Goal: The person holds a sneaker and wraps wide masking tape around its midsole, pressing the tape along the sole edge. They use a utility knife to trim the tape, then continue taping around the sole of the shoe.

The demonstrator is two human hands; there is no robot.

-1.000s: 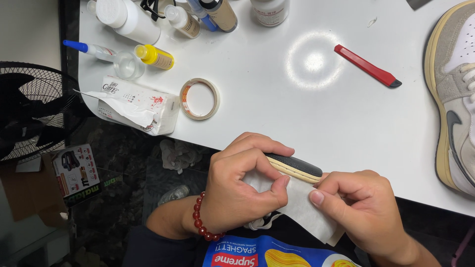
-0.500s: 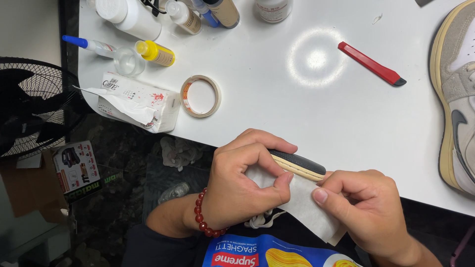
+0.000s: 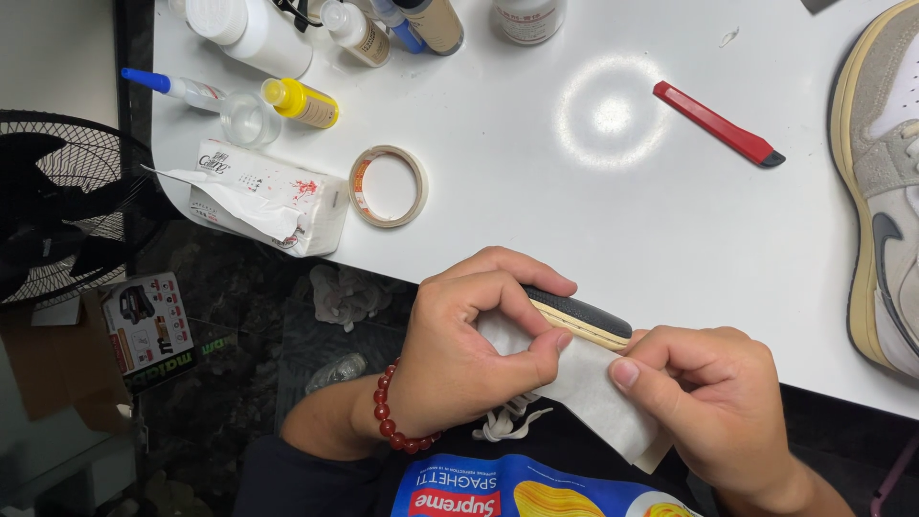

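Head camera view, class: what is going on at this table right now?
A person holds a shoe at the near edge of a white table. The left hand grips it while the right hand presses a white wipe against its yellowed sole edge. On the table lie a tape roll, a tissue pack, a red cutter, several bottles and a second shoe.

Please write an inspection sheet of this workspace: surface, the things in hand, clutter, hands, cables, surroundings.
Surface: white table, with a bright lamp reflection.
Things in hand: shoe sole edge, cream and black, wrapped in a white tissue.
Clutter: tape roll, tissue pack, red cutter, bottles, sneaker.
Hands: left hand pinches the tissue against the sole; right hand holds the tissue's other end.
Cables: nothing seen.
Surroundings: black fan, small box on a dark floor.
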